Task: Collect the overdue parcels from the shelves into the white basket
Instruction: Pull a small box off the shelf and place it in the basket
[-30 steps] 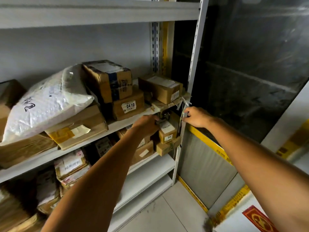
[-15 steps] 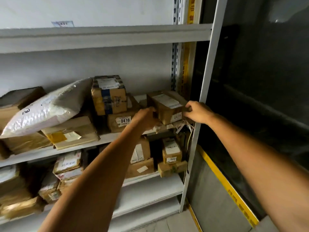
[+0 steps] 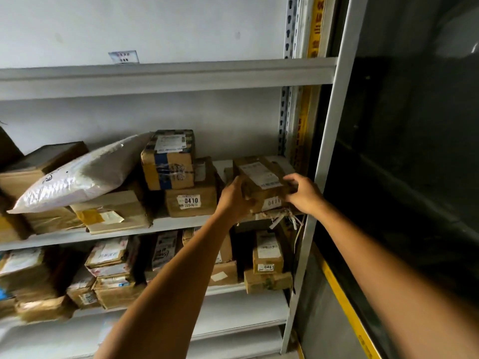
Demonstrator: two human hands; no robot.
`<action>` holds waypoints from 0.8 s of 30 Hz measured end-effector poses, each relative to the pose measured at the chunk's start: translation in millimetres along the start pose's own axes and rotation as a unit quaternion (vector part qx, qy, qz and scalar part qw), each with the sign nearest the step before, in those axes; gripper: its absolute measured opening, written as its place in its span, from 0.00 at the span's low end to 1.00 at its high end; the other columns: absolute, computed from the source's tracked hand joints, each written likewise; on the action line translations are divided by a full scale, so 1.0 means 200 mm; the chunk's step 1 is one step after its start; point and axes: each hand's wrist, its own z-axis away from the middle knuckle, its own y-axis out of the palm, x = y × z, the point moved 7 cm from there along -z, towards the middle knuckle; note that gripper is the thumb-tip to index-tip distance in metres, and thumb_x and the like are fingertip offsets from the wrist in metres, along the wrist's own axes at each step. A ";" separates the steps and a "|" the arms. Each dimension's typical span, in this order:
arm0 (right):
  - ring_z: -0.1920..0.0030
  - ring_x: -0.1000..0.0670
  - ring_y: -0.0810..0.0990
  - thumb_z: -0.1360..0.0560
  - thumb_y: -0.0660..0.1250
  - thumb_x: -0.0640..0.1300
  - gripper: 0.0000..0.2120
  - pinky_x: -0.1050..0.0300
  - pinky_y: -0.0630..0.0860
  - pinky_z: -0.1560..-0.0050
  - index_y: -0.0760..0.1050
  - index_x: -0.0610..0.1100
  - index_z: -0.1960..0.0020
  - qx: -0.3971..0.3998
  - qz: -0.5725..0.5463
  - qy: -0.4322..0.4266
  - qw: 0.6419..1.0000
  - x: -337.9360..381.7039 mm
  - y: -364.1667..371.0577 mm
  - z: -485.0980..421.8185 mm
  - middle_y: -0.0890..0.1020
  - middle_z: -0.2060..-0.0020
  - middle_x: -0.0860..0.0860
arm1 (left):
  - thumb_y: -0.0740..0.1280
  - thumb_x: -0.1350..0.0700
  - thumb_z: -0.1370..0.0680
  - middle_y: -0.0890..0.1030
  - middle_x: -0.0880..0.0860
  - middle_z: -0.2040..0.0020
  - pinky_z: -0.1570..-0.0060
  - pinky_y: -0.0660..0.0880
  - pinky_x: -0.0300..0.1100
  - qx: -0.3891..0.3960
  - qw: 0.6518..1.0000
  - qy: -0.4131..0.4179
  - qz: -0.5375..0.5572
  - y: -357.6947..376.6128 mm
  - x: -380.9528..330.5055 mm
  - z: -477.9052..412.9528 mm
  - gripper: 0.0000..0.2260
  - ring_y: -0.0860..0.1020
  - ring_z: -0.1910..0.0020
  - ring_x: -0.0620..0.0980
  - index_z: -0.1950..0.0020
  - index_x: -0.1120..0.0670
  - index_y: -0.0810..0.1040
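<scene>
A small brown cardboard parcel [image 3: 259,177] with a white label on top and a number sticker on its front sits at the right end of the middle shelf [image 3: 181,222]. My left hand [image 3: 234,196] grips its left side and my right hand [image 3: 302,194] grips its right side. To its left stand the box marked 0410 [image 3: 191,200], a taped box [image 3: 168,161] stacked on it, and a white padded mailer [image 3: 77,174]. The white basket is out of view.
The lower shelf holds several more parcels, among them a box marked 0461 [image 3: 267,252]. The upper shelf board [image 3: 166,76] runs overhead. A grey upright post [image 3: 324,161] bounds the shelving on the right, with a dark panel [image 3: 401,151] beyond it.
The view has tilted up from the lower shelf. Both hands rose from the lower shelf's small box to the middle shelf and closed on the right-hand parcel.
</scene>
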 end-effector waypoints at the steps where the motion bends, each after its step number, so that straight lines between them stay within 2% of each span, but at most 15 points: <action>1: 0.36 0.46 0.75 0.30 0.76 0.38 0.28 0.57 0.73 0.43 0.72 0.45 0.32 -0.006 -0.010 0.003 1.000 -0.01 0.01 0.00 0.77 0.36 0.46 | 0.77 0.61 0.30 0.77 0.53 0.36 0.39 0.77 0.46 -0.005 1.000 -0.002 0.009 0.01 0.02 0.00 0.29 0.77 0.39 0.53 0.31 0.51 0.71; 4: 0.36 0.46 0.75 0.30 0.76 0.37 0.27 0.62 0.72 0.47 0.73 0.45 0.33 0.001 -0.024 -0.003 1.000 -0.01 0.03 -0.01 0.77 0.37 0.46 | 0.77 0.61 0.30 0.78 0.51 0.37 0.39 0.78 0.46 -0.014 1.000 -0.011 0.021 0.02 0.06 -0.02 0.31 0.78 0.39 0.51 0.30 0.50 0.71; 7: 0.35 0.48 0.73 0.29 0.75 0.37 0.28 0.73 0.66 0.57 0.71 0.45 0.31 0.016 -0.035 -0.005 0.999 -0.01 0.05 0.00 0.75 0.35 0.47 | 0.76 0.62 0.28 0.76 0.51 0.34 0.41 0.72 0.36 -0.003 1.000 -0.012 0.022 0.04 0.08 -0.03 0.33 0.75 0.36 0.51 0.26 0.50 0.68; 8: 0.34 0.48 0.72 0.28 0.74 0.37 0.27 0.73 0.66 0.56 0.71 0.45 0.31 0.016 -0.041 -0.005 0.999 -0.01 0.05 0.01 0.75 0.35 0.47 | 0.75 0.62 0.28 0.75 0.52 0.33 0.43 0.71 0.35 -0.001 1.000 -0.014 0.027 0.05 0.08 -0.03 0.33 0.74 0.35 0.51 0.25 0.50 0.67; 10: 0.32 0.47 0.71 0.28 0.73 0.36 0.26 0.67 0.67 0.48 0.71 0.44 0.32 0.009 -0.043 -0.006 0.999 -0.01 0.05 0.01 0.75 0.34 0.47 | 0.74 0.63 0.27 0.75 0.51 0.32 0.44 0.71 0.35 0.001 0.998 -0.020 0.053 0.06 0.09 -0.04 0.33 0.74 0.34 0.50 0.25 0.50 0.67; 13: 0.31 0.47 0.70 0.28 0.73 0.34 0.25 0.61 0.65 0.43 0.72 0.44 0.33 -0.005 -0.044 -0.008 0.999 0.00 0.03 0.04 0.75 0.34 0.47 | 0.75 0.63 0.28 0.77 0.49 0.35 0.49 0.75 0.33 0.009 0.997 -0.018 0.075 0.06 0.11 -0.05 0.33 0.76 0.37 0.47 0.25 0.49 0.68; 16: 0.30 0.48 0.69 0.29 0.74 0.34 0.27 0.60 0.66 0.41 0.72 0.44 0.32 -0.012 -0.050 -0.007 0.999 0.00 0.01 0.07 0.74 0.34 0.47 | 0.75 0.65 0.29 0.79 0.49 0.37 0.53 0.81 0.38 0.016 0.992 -0.023 0.124 0.06 0.13 -0.03 0.34 0.79 0.39 0.49 0.26 0.49 0.69; 19: 0.32 0.48 0.71 0.30 0.75 0.35 0.27 0.61 0.67 0.42 0.73 0.44 0.33 -0.017 -0.038 -0.014 0.999 0.01 0.01 0.10 0.75 0.35 0.47 | 0.75 0.67 0.30 0.79 0.51 0.36 0.49 0.83 0.48 0.018 0.986 -0.027 0.161 0.05 0.13 -0.01 0.34 0.79 0.39 0.51 0.27 0.50 0.70; 24: 0.30 0.48 0.69 0.30 0.75 0.36 0.26 0.60 0.65 0.42 0.73 0.45 0.34 -0.029 -0.026 -0.017 0.999 0.03 0.01 0.14 0.75 0.34 0.48 | 0.76 0.66 0.30 0.79 0.51 0.37 0.43 0.81 0.48 0.013 0.987 -0.026 0.161 0.02 0.13 0.02 0.34 0.80 0.40 0.50 0.26 0.51 0.70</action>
